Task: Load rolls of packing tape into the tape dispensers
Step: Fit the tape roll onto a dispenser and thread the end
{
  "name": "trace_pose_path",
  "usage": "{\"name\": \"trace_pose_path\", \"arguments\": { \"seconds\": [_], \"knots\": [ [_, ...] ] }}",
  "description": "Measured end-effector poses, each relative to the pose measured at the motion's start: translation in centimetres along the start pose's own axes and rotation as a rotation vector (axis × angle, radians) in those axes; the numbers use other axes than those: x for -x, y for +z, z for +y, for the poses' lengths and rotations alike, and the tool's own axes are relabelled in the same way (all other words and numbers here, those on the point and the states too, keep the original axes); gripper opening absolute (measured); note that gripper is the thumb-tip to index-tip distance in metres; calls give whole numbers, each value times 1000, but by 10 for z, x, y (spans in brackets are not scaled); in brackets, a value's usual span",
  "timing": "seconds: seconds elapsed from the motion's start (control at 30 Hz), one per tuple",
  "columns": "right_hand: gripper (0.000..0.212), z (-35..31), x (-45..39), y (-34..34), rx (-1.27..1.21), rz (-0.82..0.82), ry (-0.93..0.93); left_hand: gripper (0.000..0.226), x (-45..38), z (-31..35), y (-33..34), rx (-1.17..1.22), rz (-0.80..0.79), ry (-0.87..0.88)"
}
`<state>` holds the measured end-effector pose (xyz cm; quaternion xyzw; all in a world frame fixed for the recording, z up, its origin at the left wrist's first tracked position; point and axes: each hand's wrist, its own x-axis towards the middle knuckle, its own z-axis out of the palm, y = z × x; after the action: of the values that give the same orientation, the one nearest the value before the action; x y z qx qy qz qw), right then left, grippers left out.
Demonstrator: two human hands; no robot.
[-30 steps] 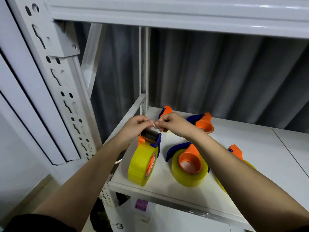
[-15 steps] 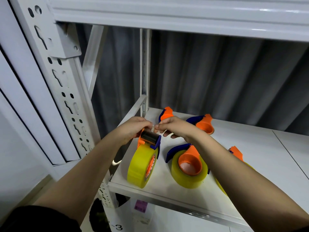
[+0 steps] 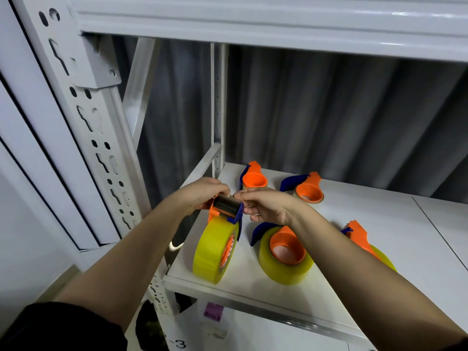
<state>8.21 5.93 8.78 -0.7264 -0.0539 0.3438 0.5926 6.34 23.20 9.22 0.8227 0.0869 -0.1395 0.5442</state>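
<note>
Nearest me, the yellow tape roll (image 3: 215,252) stands on edge at the near left of the white shelf (image 3: 253,287), already seated in its orange-and-blue dispenser (image 3: 225,211). Over the last second my hands have dropped from a raised pinch above the dispenser head down onto it, and the shiny strip I was drawing out now lies across the roller at the top. I judge that means this roll is threaded, or nearly so, and the load on this one is close to done.

My left hand (image 3: 200,193) grips the orange side of the head, fingers curled round it. My right hand (image 3: 266,205) pinches at the blue side, fingertips touching the edge of the roller where the tape end should sit; the end itself is too thin to make out.

Just right of it, a second loaded dispenser (image 3: 285,254) lies flat, and a third (image 3: 367,244) shows partly behind my right forearm. Farther back, two dispensers without rolls (image 3: 254,178) (image 3: 309,190) lie side by side.
</note>
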Motion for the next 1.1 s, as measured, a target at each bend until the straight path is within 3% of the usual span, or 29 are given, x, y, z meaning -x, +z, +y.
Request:
{"name": "trace_pose_path", "arguments": {
  "seconds": [0.3,0.63,0.87,1.1],
  "knots": [
    [18,10,-9,2,-178,-53,3,15,0,-6,4,117,23,-89],
    [19,17,-14,5,-104,-77,-37,40,-3,-19,12,23,152,78],
    [19,20,-16,4,-127,-12,-36,40,9,-36,29,362,159,237],
    [19,22,-15,8,-152,42,-25,36,12,-41,38,510,202,184]
  ]
}}
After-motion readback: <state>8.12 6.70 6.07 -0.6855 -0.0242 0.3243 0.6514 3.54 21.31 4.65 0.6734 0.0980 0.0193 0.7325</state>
